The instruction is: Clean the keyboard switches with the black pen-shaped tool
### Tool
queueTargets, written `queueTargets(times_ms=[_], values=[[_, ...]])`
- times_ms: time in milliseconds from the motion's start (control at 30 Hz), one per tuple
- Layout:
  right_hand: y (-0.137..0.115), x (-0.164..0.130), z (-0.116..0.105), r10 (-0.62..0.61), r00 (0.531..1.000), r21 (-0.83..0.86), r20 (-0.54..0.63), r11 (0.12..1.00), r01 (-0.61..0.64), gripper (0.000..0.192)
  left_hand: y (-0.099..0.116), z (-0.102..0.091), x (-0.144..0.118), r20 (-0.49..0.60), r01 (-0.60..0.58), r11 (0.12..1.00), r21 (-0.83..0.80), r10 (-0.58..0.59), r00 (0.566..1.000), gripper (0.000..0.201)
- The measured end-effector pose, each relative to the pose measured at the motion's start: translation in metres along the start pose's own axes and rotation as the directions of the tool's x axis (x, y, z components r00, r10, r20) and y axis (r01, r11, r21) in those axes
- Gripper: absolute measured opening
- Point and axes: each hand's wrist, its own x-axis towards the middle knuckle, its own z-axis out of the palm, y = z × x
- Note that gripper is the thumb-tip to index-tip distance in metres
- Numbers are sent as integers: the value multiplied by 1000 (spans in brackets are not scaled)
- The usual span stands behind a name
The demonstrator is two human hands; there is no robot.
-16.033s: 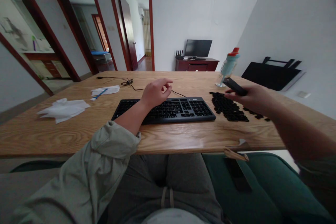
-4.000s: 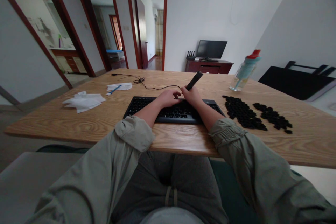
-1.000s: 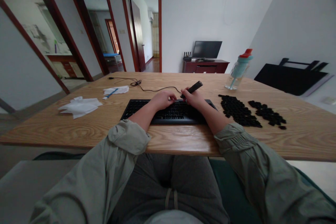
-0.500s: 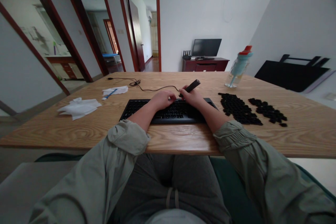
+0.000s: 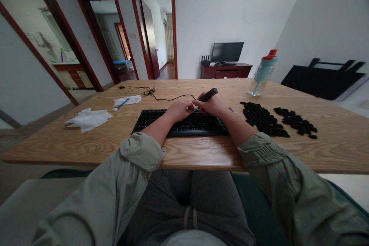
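A black keyboard [image 5: 190, 130] lies across the table in front of me, with many of its keycaps off. My left hand [image 5: 179, 110] rests over its upper middle, fingers curled and pinched close to my right fingertips. Whatever those fingers hold, if anything, is too small to make out. My right hand [image 5: 211, 105] is closed round a black stick-shaped tool [image 5: 209, 94], whose thick end points up and to the right. The tool's lower end is hidden by my fingers. Loose black keycaps lie in a large group [image 5: 262, 119] and a smaller group [image 5: 296, 121] to the right.
A clear bottle [image 5: 260, 77] with a red and teal lid stands at the back right. White tissues [image 5: 88, 119] and a blue brush-like stick [image 5: 123, 103] lie on the left. A black cable [image 5: 170, 98] runs along the far side of the wooden table [image 5: 196, 153].
My right hand has shifted slightly left, its fingertips now meeting my left fingers. The tool has moved left a little and leans lower. My left hand stays almost in place.
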Motion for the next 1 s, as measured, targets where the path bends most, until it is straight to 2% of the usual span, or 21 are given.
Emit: queueTargets(times_ms=[200,500,767,900,1000], values=[[0,5,4,-22,999,142,28,990,18,22,6,-3,-2,13,74,997,-1,-74,997,17],[14,21,13,-59,997,304,47,952,42,23,10,-5,-4,13,130,991,-11,-130,991,14],[6,23,14,-68,997,224,34,973,58,22,5,0,-4,-12,149,989,5,-149,989,15],[10,23,18,-133,988,104,-81,985,141,26,5,-1,-3,-5,151,989,5,-151,989,17],[13,26,21,-161,973,45,-164,984,170,30,4,-7,-4,-16,197,980,-26,-197,980,18]])
